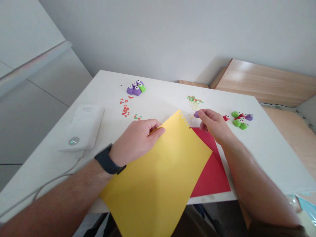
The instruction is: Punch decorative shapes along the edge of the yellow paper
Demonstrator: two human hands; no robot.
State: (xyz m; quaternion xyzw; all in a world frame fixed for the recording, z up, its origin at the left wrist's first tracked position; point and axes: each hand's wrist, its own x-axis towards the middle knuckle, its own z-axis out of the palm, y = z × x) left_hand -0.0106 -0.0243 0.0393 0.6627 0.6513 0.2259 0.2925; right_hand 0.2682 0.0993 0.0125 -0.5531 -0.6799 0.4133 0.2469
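Observation:
My left hand (138,140) pinches the upper left edge of a yellow sheet of paper (160,174), thumb on top. The sheet is tilted and hangs over the table's front edge. A row of small notches (184,118) runs along its upper right edge. Between the thumb and fingers of my right hand (214,125) is a small purple paper punch (196,114), partly hidden, just off that notched edge. Beneath the yellow sheet lies a red sheet (209,179). Pale yellow paper bits (195,105) are scattered just beyond my right hand.
Purple and green punches with eyes (136,88) cluster at the back left; more punches (240,120) sit at right. Red bits (125,111) and green bits (191,98) dot the white table (158,98). A white power bank (82,126) with a cable lies left.

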